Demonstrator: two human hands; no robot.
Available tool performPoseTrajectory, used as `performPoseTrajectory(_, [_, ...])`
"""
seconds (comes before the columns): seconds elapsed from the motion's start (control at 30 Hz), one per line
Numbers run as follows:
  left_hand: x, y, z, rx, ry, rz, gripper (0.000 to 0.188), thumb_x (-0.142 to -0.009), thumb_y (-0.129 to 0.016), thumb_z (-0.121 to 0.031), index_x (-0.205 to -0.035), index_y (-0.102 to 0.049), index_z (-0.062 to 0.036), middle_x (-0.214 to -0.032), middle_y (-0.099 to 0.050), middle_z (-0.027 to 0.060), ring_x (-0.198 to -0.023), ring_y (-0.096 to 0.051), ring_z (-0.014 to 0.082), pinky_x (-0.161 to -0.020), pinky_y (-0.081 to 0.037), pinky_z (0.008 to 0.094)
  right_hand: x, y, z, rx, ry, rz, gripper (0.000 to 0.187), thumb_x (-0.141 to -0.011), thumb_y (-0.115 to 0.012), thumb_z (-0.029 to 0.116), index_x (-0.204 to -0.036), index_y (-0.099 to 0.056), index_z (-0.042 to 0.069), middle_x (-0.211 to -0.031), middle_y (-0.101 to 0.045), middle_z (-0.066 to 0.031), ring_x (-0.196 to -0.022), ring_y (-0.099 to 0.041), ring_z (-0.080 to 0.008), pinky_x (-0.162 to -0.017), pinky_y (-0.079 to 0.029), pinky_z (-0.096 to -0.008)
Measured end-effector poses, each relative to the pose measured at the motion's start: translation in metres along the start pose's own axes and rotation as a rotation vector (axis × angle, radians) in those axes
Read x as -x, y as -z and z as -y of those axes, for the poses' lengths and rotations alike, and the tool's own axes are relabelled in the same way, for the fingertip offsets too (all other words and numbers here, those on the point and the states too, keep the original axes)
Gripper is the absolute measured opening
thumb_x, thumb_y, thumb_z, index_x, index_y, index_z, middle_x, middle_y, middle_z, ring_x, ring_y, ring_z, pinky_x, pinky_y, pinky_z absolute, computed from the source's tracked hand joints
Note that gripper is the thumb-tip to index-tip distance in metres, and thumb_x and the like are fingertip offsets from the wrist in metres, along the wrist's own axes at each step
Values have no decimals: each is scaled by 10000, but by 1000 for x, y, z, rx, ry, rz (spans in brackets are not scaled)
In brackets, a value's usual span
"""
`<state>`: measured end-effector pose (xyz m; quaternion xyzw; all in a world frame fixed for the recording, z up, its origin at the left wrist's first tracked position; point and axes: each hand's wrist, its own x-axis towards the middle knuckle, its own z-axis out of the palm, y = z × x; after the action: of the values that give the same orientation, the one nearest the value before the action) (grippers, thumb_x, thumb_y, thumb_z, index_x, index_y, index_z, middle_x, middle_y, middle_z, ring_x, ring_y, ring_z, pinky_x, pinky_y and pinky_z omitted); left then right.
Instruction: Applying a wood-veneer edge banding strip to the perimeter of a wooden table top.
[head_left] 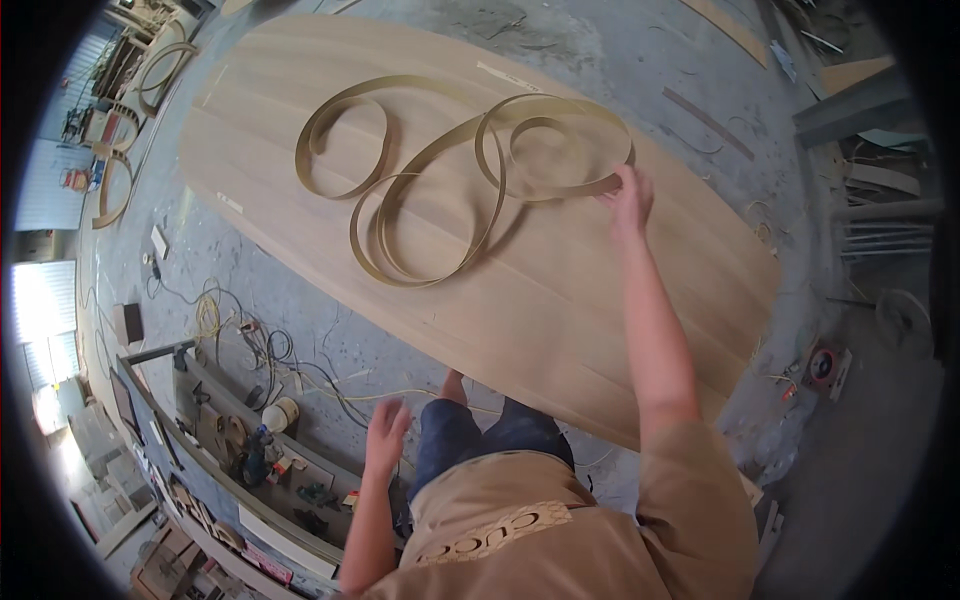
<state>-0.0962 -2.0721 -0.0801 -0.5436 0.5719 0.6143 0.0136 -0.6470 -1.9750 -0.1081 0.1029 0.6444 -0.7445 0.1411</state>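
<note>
A long, thin wood-coloured strip [427, 284], like edge banding, lies in several loose loops standing on edge. It rests on a large oval wooden panel [560, 300]. My right hand [630, 203] reaches out over the panel with its fingers closed on the right-hand loop of the strip. Down by my left side, away from the panel, my left hand [387, 430] hangs in the air. Its fingers are loosely bent and a little apart, slightly blurred, with nothing seen in them.
Tangled cables [275, 345] lie on the grey floor [330, 340] left of the panel. A long workbench with shelves [310, 480] holds tools and a white tub [281, 414] at lower left. Curved wooden pieces [115, 190] stand at far left. Metal racking [870, 210] is at right.
</note>
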Motion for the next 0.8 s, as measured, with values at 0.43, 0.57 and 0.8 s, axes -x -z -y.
performPoseTrajectory(0.43, [-142,-184,-267,755,264,789,915,-943,-652,-576,-1557,-210,-62,-1362,-523,237,-1143,-640,356,-906,-564,492,140,-21,144,-25,-84,201,124,-933,-670,175,-1009,-590,119,-841,-569,0,-753,-573,-151,-657,-462,-326])
performPoseTrajectory(0.57, [-181,-181,-252,778,223,799,332,-1013,-597,-348,-1182,-504,-79,-929,-646,77,-902,-719,294,-629,-558,359,163,-11,123,-35,103,182,367,-975,-620,224,-1305,-519,100,-1130,-604,-51,-953,-604,-188,-854,-463,-375])
performPoseTrajectory(0.8, [-150,-119,-310,885,142,797,289,-1028,-606,-358,-1011,-559,-74,-816,-647,68,-786,-698,232,-655,-601,315,189,2,86,102,258,465,706,-970,-557,253,-1599,-286,79,-1598,-383,-126,-1507,-307,-250,-1229,-212,-434])
